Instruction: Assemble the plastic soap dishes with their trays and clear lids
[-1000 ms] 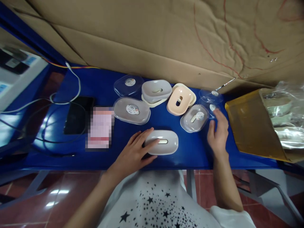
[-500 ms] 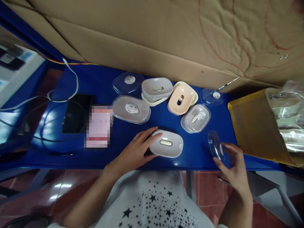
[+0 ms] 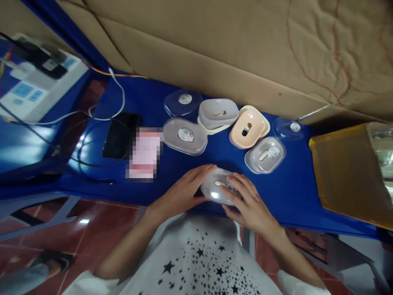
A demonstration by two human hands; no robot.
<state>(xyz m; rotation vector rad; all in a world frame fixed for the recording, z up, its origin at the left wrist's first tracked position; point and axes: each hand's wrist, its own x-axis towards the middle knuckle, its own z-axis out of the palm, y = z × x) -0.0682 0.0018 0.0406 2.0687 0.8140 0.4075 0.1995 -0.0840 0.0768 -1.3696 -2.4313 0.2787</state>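
Spread across a blue worktop (image 3: 291,188), a black device (image 3: 118,141) and a blurred-out pink item (image 3: 145,153) lie near a looping white cable (image 3: 123,98); to their right sit clear lids (image 3: 181,107), lidded grey dishes (image 3: 181,141), stacked grey, peach and cream dishes (image 3: 242,131), and an open box (image 3: 337,172) by the right end.

Left hand (image 3: 187,188) and right hand (image 3: 250,203) on lidded grey dish (image 3: 215,190), blue table (image 3: 285,184), open carton (image 3: 340,172)
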